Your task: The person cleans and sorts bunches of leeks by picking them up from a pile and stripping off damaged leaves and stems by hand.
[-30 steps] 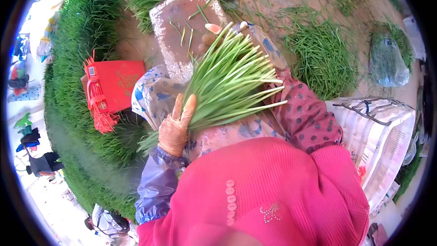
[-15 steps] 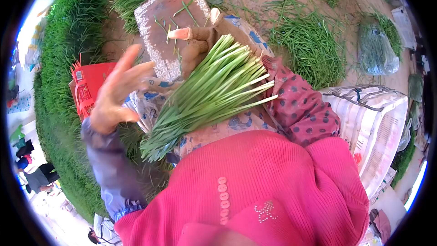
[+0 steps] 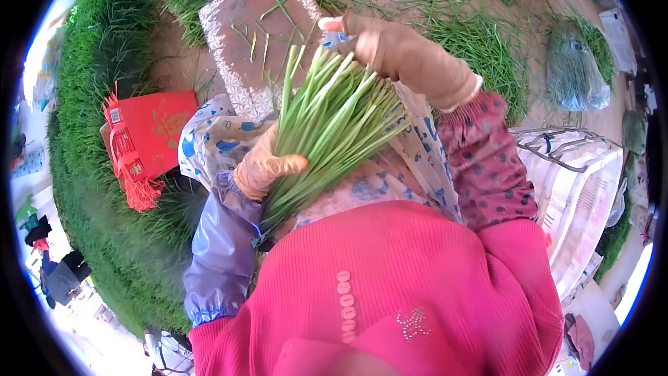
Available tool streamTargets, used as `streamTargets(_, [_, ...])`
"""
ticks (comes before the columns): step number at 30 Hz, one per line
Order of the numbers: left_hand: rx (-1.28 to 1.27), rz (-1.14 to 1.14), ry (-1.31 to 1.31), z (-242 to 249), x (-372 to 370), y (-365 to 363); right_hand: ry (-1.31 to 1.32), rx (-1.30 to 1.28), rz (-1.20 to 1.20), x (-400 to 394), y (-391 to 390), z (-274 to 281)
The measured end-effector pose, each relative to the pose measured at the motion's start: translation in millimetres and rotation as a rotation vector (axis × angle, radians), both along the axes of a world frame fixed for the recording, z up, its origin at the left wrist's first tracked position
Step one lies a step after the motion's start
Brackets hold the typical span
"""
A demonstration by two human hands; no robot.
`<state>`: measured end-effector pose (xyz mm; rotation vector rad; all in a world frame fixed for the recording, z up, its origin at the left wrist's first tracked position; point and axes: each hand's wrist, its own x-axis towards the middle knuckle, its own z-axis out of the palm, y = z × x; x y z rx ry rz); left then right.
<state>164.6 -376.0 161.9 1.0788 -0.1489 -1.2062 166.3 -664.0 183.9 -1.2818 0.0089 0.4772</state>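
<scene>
A bunch of long green stalks with pale ends (image 3: 337,111) lies slantwise above my lap, its pale ends up and to the right. My left hand (image 3: 268,166), gloved, is wrapped round its leafy lower-left part, the thumb on top. By the pale ends is my right hand (image 3: 396,52), in a brown glove with bare fingertips. Motion blurs its fingers, and whether they grip anything does not show. Under the bunch, a white apron with blue prints (image 3: 372,184) covers my lap.
A board with a white patterned border (image 3: 261,31) holds loose stalks. Green stalks are heaped (image 3: 480,59) on the ground at upper right. A red box (image 3: 163,125) lies at left, beside a long green pile (image 3: 97,167). A white crate (image 3: 574,202) is at right, below a plastic bag (image 3: 577,76).
My left hand has come in from the left and closed on the bunch. My right hand has moved from under the stalks to their pale ends. The bunch has turned more upright.
</scene>
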Motion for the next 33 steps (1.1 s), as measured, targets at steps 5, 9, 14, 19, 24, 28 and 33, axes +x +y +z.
streamTargets(5, [0.053, 0.141, 0.008, 4, -8, 2, -0.307, -0.530, 0.041, -26, 7, 6])
streamTargets(9, [0.057, 0.171, 0.015, 2, -13, 4, -0.331, -0.373, 0.038, -27, 9, -6])
streamTargets(14, [0.008, 0.225, 0.076, -3, -20, 6, -0.359, -0.594, 0.044, -24, 13, 13])
streamTargets(19, [0.053, 0.266, 0.077, -8, -21, 11, -0.410, -0.724, -0.106, -27, 17, 3])
streamTargets(24, [0.207, 0.186, -0.158, -6, -17, 6, -0.444, -0.851, -0.026, -29, 11, 9])
streamTargets(28, [0.124, 0.252, 0.022, -18, -22, 9, -0.229, -0.499, 0.108, -28, -1, 11])
streamTargets(33, [0.107, 0.313, 0.099, -16, -24, 5, -0.244, -0.425, -0.120, -33, 9, -1])
